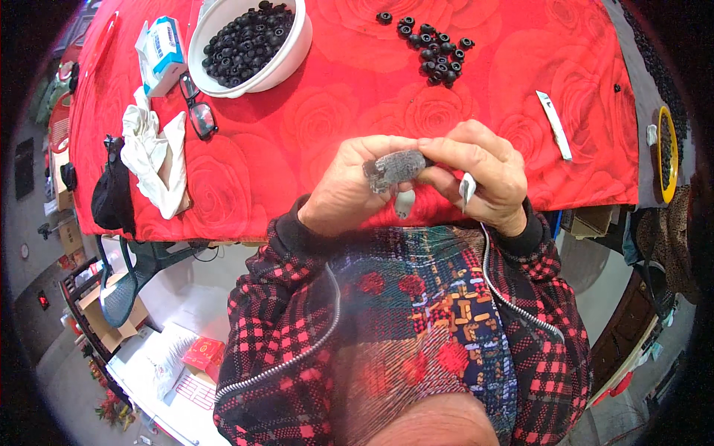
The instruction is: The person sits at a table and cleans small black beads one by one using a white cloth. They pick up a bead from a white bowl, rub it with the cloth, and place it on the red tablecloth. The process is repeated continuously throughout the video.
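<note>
Just above my lap, at the near edge of the table, my two hands meet. My left hand (338,182) is closed, with a worn grey covering (398,169) over one digit and another grey tip below it. Fingers of both hands pinch a small black part (427,161), mostly hidden between them. My right hand (487,167) is closed too. A short pale strip with a dark edge (468,189) pokes out between its fingers; its kind is unclear.
A white bowl (303,46) full of small black round parts stands far left. Similar loose parts (439,56) lie far right. Glasses (201,119), a tissue box (161,56), white cloth (152,160) and a black cap-like item (113,189) are left; a white strip (554,125) is right.
</note>
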### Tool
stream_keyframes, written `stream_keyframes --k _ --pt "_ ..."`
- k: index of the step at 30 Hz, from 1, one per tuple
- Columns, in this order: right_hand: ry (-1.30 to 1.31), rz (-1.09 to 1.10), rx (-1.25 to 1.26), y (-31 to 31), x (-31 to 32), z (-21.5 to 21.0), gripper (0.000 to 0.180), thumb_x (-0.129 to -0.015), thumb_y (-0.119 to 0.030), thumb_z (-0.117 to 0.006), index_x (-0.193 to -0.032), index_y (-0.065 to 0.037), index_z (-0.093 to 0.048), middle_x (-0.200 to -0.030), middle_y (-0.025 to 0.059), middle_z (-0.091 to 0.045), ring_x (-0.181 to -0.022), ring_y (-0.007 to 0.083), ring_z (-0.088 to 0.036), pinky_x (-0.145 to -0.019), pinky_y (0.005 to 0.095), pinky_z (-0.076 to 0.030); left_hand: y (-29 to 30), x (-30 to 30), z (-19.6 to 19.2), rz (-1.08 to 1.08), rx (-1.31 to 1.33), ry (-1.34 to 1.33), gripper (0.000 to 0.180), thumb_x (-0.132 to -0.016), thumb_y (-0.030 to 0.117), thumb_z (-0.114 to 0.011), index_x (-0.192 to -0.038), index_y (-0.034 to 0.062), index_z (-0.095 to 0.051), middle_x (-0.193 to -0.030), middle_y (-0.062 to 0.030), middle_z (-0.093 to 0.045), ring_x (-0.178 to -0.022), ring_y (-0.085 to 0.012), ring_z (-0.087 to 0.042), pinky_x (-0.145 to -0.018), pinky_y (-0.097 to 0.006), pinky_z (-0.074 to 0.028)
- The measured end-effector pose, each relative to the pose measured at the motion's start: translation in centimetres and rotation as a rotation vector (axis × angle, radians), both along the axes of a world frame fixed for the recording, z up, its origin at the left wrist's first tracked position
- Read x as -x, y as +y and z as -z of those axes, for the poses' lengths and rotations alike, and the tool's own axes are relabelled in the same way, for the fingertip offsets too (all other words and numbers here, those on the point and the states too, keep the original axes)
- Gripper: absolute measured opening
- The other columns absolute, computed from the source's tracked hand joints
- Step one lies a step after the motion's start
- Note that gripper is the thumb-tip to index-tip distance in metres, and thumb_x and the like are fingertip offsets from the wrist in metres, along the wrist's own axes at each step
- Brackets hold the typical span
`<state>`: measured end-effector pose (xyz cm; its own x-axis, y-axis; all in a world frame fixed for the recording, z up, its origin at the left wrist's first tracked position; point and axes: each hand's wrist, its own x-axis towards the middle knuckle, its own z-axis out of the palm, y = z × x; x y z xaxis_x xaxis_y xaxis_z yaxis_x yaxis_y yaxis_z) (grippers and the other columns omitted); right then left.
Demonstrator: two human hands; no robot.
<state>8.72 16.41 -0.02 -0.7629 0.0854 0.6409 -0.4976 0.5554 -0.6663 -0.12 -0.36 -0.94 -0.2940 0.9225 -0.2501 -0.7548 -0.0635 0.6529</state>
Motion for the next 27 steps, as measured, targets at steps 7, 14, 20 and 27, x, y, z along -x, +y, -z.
stream_keyframes --k 7,14,20,27 --pt "0.022 0.039 -0.15 0.1 -1.0 -0.9 0.034 -0.063 -0.004 -0.075 -0.094 0.002 -0.063 -0.071 0.0082 -0.058 -0.057 0.0226 -0.057 -0.049 0.0318 -0.044 0.1 -0.8 -1.0 -0.124 0.013 -0.004 0.035 -0.083 0.011 -0.064 -0.113 -0.0048 -0.055 -0.091 -0.011 -0.064 -0.068 -0.0141 -0.061 -0.053 -0.026 -0.051" --pt "-0.4 -0.009 0.324 0.4 -2.0 -2.0 0.022 -0.083 -0.009 -0.057 -0.102 0.001 -0.053 -0.085 0.0145 -0.055 -0.075 0.0292 -0.055 -0.066 0.0357 -0.044 0.4 -0.9 -1.8 -0.252 0.058 0.36 0.03 -0.086 0.014 -0.061 -0.109 -0.0049 -0.059 -0.088 -0.008 -0.061 -0.071 -0.0121 -0.058 -0.055 -0.026 -0.051" --pt "-0.386 0.057 0.14 0.5 -1.1 -2.0 0.013 -0.086 -0.007 -0.054 -0.096 0.001 -0.054 -0.079 0.014 -0.053 -0.073 0.0292 -0.055 -0.064 0.0358 -0.044 0.4 -1.0 -1.9 -0.244 0.066 0.462 0.03 -0.087 0.015 -0.06 -0.11 -0.0047 -0.059 -0.089 -0.0076 -0.06 -0.073 -0.0116 -0.056 -0.057 -0.025 -0.05" --pt "-0.359 0.057 0.101 0.6 -0.9 -1.6 0.012 -0.085 -0.007 -0.056 -0.094 0.001 -0.055 -0.079 0.0139 -0.054 -0.072 0.0292 -0.056 -0.063 0.0356 -0.044 0.6 -1.1 -1.5 -0.231 0.043 0.457 0.032 -0.087 0.017 -0.06 -0.112 -0.0048 -0.058 -0.09 -0.0082 -0.06 -0.073 -0.0127 -0.057 -0.056 -0.026 -0.051"
